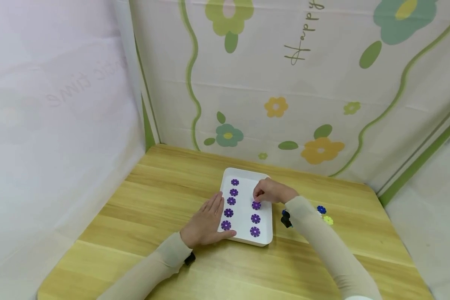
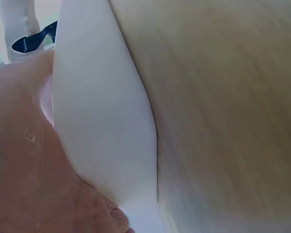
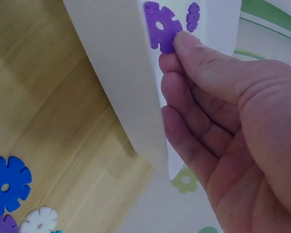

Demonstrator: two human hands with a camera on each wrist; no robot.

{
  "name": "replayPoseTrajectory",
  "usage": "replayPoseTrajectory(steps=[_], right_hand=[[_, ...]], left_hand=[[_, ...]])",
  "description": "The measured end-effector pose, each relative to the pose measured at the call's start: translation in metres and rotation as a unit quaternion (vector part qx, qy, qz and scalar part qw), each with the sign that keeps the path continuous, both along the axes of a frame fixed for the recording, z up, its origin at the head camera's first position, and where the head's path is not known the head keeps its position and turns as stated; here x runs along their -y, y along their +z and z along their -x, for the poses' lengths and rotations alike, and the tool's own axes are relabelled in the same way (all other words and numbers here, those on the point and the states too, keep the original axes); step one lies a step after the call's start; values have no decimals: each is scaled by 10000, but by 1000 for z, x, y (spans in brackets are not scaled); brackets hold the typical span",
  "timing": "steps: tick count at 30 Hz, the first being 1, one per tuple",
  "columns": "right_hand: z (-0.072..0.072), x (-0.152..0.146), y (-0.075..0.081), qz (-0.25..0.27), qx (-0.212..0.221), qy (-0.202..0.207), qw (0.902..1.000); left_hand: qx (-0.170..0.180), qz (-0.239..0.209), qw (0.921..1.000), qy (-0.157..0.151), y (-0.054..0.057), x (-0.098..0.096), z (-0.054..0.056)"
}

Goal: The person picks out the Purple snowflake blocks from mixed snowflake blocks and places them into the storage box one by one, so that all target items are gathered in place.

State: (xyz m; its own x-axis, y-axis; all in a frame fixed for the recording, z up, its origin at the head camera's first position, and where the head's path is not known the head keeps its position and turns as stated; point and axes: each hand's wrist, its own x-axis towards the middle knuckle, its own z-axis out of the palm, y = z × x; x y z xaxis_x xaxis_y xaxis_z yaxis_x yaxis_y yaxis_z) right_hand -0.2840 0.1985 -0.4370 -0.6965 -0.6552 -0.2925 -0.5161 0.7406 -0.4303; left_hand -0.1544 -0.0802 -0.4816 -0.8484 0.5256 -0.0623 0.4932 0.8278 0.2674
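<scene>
A white tray [image 1: 242, 208] on the wooden table holds purple notched snowflake discs in two columns: several in the left one [image 1: 231, 201], three in the right. Between thumb and index finger, my right hand [image 1: 273, 191] pinches the edge of a purple snowflake disc [image 3: 161, 25], the farthest of the right column. Its other fingers curl beneath the thumb by the tray wall. My left hand [image 1: 204, 223] lies with extended fingers along the tray's left side, the thumb reaching over its near edge. The left wrist view has this hand against the tray's outer wall [image 2: 104, 107].
Loose snowflake discs lie on the table right of the tray, among them a blue one [image 1: 321, 209], a yellow one [image 1: 328, 220] and a white one [image 3: 40, 219]. The right forearm partly covers them. Flower-printed cloth [image 1: 247, 87] hangs behind the table.
</scene>
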Motion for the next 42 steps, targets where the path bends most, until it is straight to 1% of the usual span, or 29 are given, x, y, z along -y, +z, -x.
replayPoseTrajectory(steps=[3,8,11,15,20,22,26,29,33,35,38,42], right_hand=[[-1,-1,-6,26,-78,0,10000],[-1,-1,-9,-18,-262,-11,9997],[-1,-2,-8,-95,-383,0,9992],[-6,-11,4,-116,-527,21,9985],[-15,-36,21,121,-580,-86,9982],[-19,-49,25,161,-564,-223,9980],[-26,-78,27,69,-632,-419,9971],[-32,-97,26,-65,-643,-558,9963],[-40,-119,19,-207,-712,-647,9951],[-44,-128,13,-258,-817,-666,9941],[-49,-142,-2,-261,-939,-785,9921],[-54,-155,-22,-28,-1019,-975,9900]], left_hand=[[42,-38,10000,-5,-1,-1,-1],[88,-101,9999,15,-2,-1,0],[45,-92,9999,-1,-2,-1,0],[19,-142,9999,-53,-3,0,0],[-24,-220,9997,-95,-7,2,0],[-75,-191,9997,-97,-9,3,1],[-132,-184,9997,-91,-13,3,2],[-137,-303,9994,-90,-13,3,1],[-71,-380,9992,-84,-8,3,0],[-35,-304,9995,-83,-6,3,0],[1,-182,9998,-67,-2,2,-2],[-44,-51,9999,-78,0,1,-3]])
